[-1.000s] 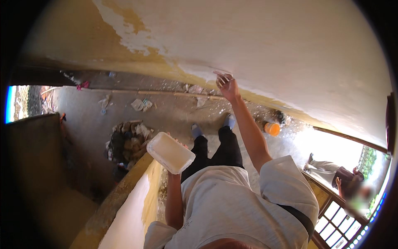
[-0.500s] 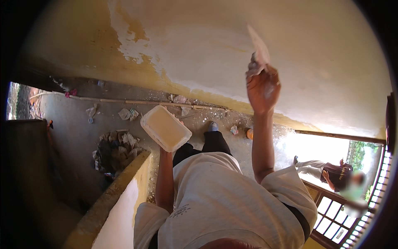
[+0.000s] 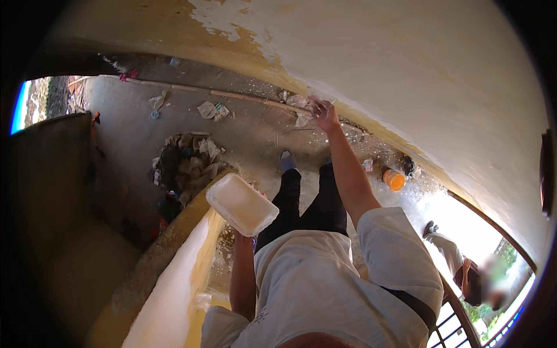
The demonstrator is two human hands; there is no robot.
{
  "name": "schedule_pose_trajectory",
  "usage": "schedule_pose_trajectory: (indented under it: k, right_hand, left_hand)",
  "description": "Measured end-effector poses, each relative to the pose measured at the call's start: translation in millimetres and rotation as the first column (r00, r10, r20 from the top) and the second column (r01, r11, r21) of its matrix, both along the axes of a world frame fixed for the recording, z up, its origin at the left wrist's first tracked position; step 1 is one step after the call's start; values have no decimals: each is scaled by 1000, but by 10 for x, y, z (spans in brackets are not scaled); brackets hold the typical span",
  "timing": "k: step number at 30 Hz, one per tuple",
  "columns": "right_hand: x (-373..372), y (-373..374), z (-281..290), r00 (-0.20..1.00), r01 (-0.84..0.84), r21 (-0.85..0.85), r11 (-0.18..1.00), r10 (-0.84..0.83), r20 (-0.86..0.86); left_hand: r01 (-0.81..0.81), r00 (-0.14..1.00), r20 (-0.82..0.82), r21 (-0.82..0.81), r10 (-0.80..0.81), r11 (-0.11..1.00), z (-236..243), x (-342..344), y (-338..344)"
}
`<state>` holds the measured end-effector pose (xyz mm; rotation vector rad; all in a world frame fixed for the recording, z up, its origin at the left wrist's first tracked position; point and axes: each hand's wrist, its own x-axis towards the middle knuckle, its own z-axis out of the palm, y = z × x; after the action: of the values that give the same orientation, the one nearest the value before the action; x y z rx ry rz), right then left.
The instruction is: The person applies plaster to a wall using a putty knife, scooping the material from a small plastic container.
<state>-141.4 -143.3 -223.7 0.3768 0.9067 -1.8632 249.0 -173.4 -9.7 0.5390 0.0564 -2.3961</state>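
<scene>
My left hand [image 3: 244, 240] supports a white rectangular tub [image 3: 223, 181] from below; the tub hides most of its fingers. A smooth cream-coloured layer shows inside the tub. My right arm reaches forward to the foot of the wall [image 3: 394, 69]. There my right hand [image 3: 326, 116] is closed on a pale flat spreader [image 3: 314, 94], small and partly blurred against the wall. The wall is pale over most of its face, with yellow paint along the bottom and at the left. Whether the spreader touches the wall is hard to make out.
A long pole [image 3: 191, 89] lies on the floor along the wall amid scraps of plastic. Left of me stands a low wall [image 3: 174, 238], with a heap of rubbish [image 3: 188, 153] beyond it. An orange bucket [image 3: 395, 180] lies to the right. Another person [image 3: 455, 255] is farther right.
My right hand has come down from high on the wall to its lower edge, with the spreader. The view has shifted, and the tub sits slightly lower and farther right in it.
</scene>
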Motion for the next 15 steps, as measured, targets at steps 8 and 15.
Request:
schedule_pose_trajectory:
  k: [8,15]
  right_hand:
    - [-248,-292,1512,989,144,-82,986,-147,-30]
    - [-241,-88,4522,986,28,-481,876,-104,-132]
  left_hand:
    - [-24,998,-52,-37,22,999,150,-110,-67]
    - [57,969,-236,-62,-70,996,151,-696,-318]
